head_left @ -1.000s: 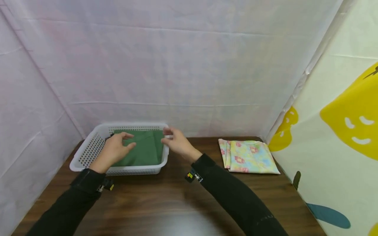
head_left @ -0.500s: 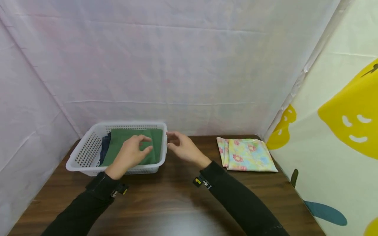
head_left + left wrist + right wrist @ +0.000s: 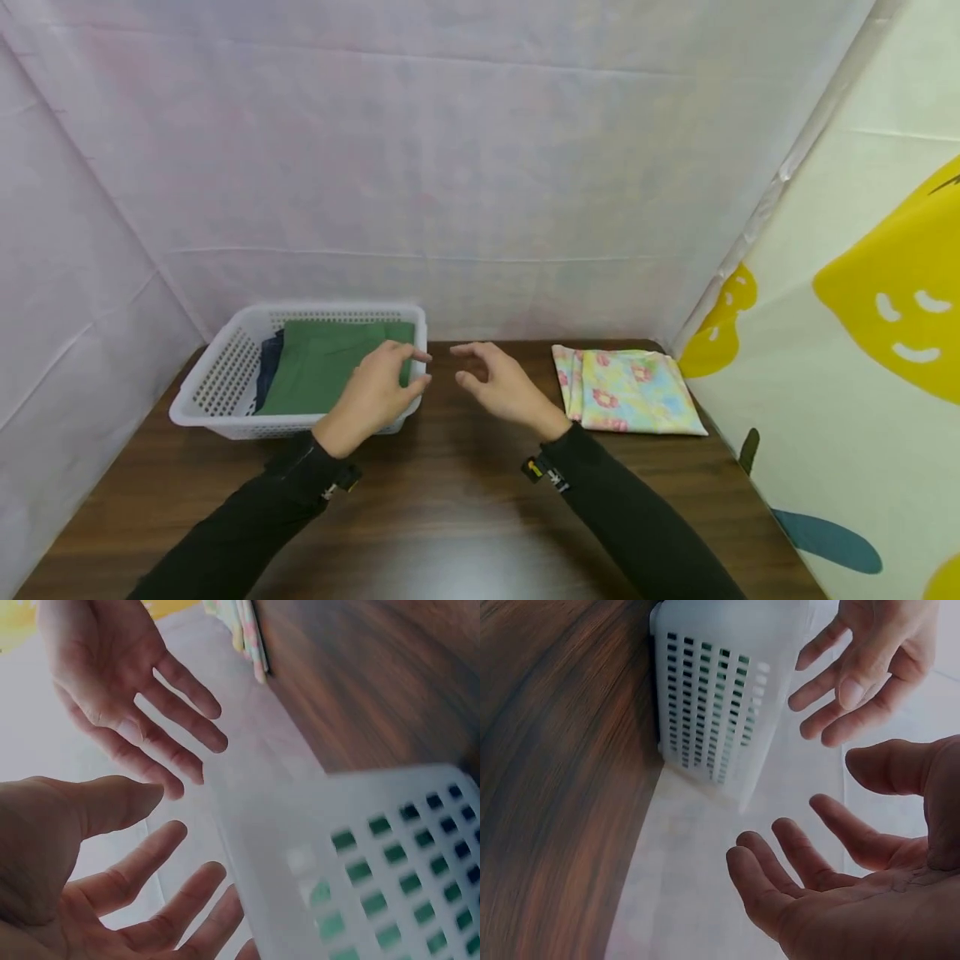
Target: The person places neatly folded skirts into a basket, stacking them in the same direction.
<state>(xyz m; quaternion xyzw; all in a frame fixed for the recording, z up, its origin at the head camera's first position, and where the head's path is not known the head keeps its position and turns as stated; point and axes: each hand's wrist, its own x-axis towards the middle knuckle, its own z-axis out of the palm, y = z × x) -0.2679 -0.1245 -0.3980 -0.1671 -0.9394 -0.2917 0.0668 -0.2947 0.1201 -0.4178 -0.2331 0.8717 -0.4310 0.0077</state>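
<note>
A folded green cloth (image 3: 318,362) lies inside a white perforated plastic basket (image 3: 217,421), over a dark blue cloth (image 3: 269,367) at its left. Above the basket's right side hovers my left hand (image 3: 375,392), fingers spread loosely and holding nothing. My right hand (image 3: 506,387) is in the air to the right of the basket, also holding nothing, its fingers relaxed and pointing toward the left hand. In the right wrist view, a gap separates the right hand (image 3: 840,877) from the basket wall (image 3: 712,705). A folded flowery cloth (image 3: 637,392) lies on the table at the right.
The brown wooden table (image 3: 450,517) has pale fabric walls (image 3: 450,167) behind it and at the left. On the right hangs a cream fabric (image 3: 817,400) with yellow printed shapes. Black sleeves (image 3: 637,508) carry small wrist devices.
Both hands have moved to the right, the left one from over the basket's left part to its right side. The right hand has drawn away from the basket's rim. The cloths look unchanged.
</note>
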